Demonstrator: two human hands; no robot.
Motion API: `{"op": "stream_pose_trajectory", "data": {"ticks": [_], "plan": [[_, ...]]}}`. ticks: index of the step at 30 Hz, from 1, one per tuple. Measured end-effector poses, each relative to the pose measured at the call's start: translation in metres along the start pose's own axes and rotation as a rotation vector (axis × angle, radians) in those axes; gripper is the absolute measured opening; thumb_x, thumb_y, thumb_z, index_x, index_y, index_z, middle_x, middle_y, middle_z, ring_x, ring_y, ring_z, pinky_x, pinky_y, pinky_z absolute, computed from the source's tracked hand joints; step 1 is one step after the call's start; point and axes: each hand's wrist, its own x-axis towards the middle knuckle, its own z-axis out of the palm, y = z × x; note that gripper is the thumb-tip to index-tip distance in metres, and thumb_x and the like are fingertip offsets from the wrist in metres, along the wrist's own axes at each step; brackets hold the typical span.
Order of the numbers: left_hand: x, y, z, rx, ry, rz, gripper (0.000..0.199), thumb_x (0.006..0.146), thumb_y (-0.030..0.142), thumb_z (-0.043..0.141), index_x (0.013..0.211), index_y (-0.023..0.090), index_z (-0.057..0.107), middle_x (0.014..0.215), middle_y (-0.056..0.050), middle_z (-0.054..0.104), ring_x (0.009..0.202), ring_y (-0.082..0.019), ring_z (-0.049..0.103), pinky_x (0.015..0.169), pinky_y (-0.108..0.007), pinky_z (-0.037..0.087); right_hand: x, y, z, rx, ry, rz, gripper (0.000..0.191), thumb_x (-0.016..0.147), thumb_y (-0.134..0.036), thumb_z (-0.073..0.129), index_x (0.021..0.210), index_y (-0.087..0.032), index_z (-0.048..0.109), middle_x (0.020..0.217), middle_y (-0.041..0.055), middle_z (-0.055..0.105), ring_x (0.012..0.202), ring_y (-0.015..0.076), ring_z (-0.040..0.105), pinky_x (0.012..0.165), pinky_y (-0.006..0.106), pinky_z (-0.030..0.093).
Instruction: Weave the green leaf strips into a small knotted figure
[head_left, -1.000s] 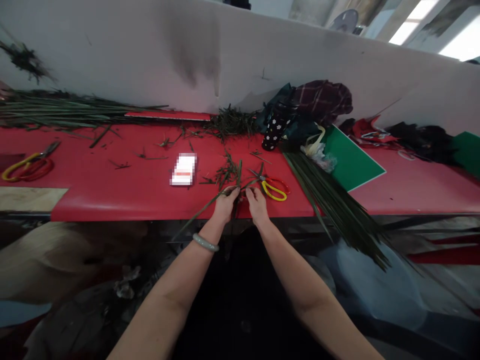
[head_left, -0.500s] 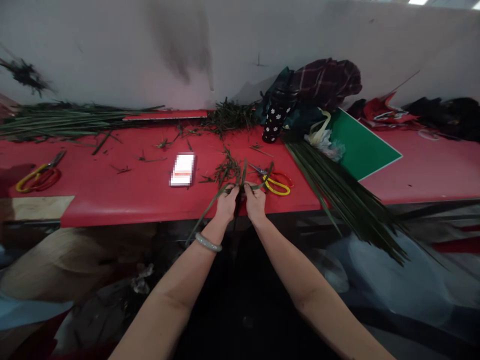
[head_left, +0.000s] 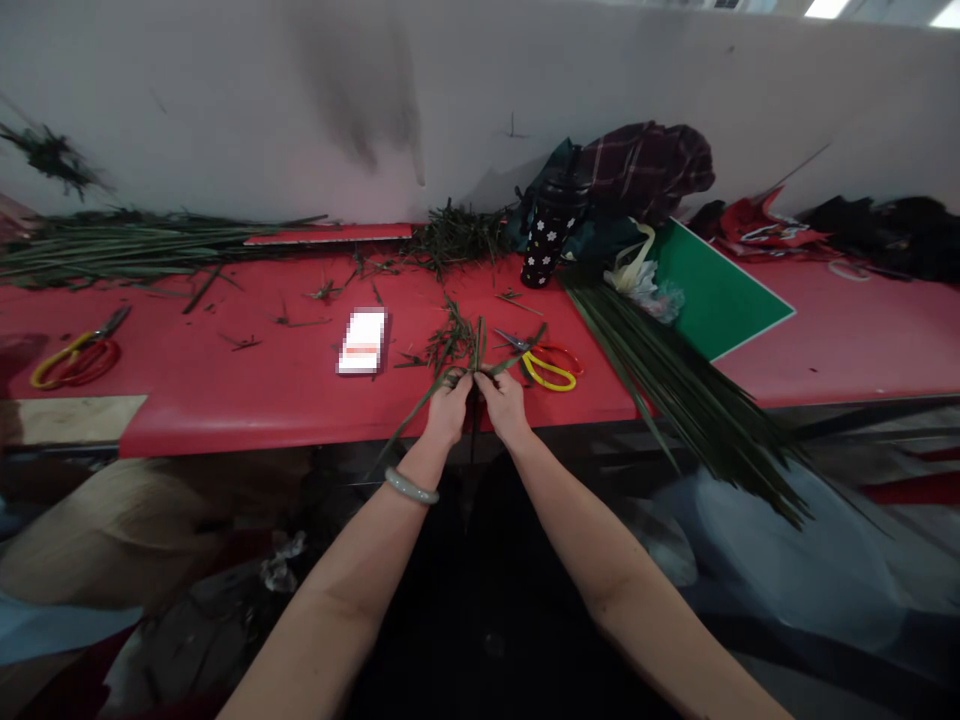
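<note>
Over the front edge of the red-covered table (head_left: 255, 410), my left hand (head_left: 451, 400) is closed in a pinch on long green leaf strips (head_left: 480, 342). My right hand (head_left: 504, 402) pinches the same strips from the other side, its fingertips close to those of the left. One strip end trails down to the left past my wrist; others point up and to the right. The crossing between the fingers is partly hidden. Just beyond lies a heap of leaf scraps (head_left: 450, 335). Scissors with red and yellow handles (head_left: 551, 372) rest right of my right hand.
A phone (head_left: 362, 340) lies left of the scraps. A black flowered tumbler (head_left: 546, 240) stands at the back. Long leaves (head_left: 675, 390) overhang the edge at right, beside a green board (head_left: 724, 290). More scissors (head_left: 79, 355) and a leaf pile (head_left: 135, 240) are at left.
My right hand has come closer to the left, and the fingertips now nearly meet on the strips. The upright strip ends have shifted slightly left.
</note>
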Motion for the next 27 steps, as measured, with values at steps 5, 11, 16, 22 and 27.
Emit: {"op": "stream_pose_trajectory", "data": {"ticks": [5,11,16,22,27], "plan": [[0.001,-0.004,-0.002,-0.008,-0.021,-0.004,0.019,0.065,0.030,0.062,0.064,0.016,0.050,0.063,0.004,0.054,0.061,-0.008,0.051,0.067,-0.022,0.041,-0.001,0.001,0.002,0.173,0.055,0.040,0.032,0.066,-0.044,0.058,0.081,-0.016,0.062,0.069,-0.0003,0.060,0.059,0.0108,0.051,0.053,0.024,0.045],[0.003,-0.003,-0.003,-0.039,-0.078,-0.083,0.018,0.064,0.030,0.065,0.070,0.016,0.055,0.067,0.003,0.059,0.065,-0.010,0.055,0.068,-0.024,0.044,0.000,0.000,0.002,0.277,0.022,0.118,0.029,0.064,-0.042,0.061,0.078,-0.016,0.061,0.062,-0.0033,0.055,0.052,0.0089,0.047,0.048,0.022,0.041],[0.003,0.005,-0.002,0.037,-0.238,-0.049,0.023,0.064,0.027,0.066,0.082,0.013,0.063,0.074,-0.002,0.063,0.070,-0.012,0.057,0.072,-0.026,0.045,0.002,0.001,-0.003,0.257,-0.035,0.085,0.034,0.069,-0.047,0.056,0.081,-0.016,0.062,0.063,-0.0026,0.053,0.055,0.0089,0.046,0.051,0.022,0.040],[0.003,0.001,-0.004,0.018,-0.196,-0.086,0.017,0.062,0.026,0.067,0.067,0.014,0.056,0.062,0.003,0.058,0.060,-0.009,0.054,0.066,-0.024,0.044,0.002,0.007,-0.002,0.215,-0.024,0.119,0.035,0.068,-0.052,0.055,0.061,-0.017,0.051,0.050,-0.0058,0.042,0.046,0.0070,0.038,0.045,0.021,0.033],[0.003,-0.001,-0.004,-0.003,-0.163,-0.100,0.020,0.062,0.027,0.067,0.064,0.015,0.051,0.057,0.005,0.055,0.053,-0.008,0.052,0.059,-0.023,0.043,0.003,0.008,0.002,0.249,0.018,0.153,0.039,0.067,-0.053,0.054,0.055,-0.019,0.040,0.046,-0.0072,0.038,0.041,0.0060,0.035,0.041,0.021,0.031]]}}
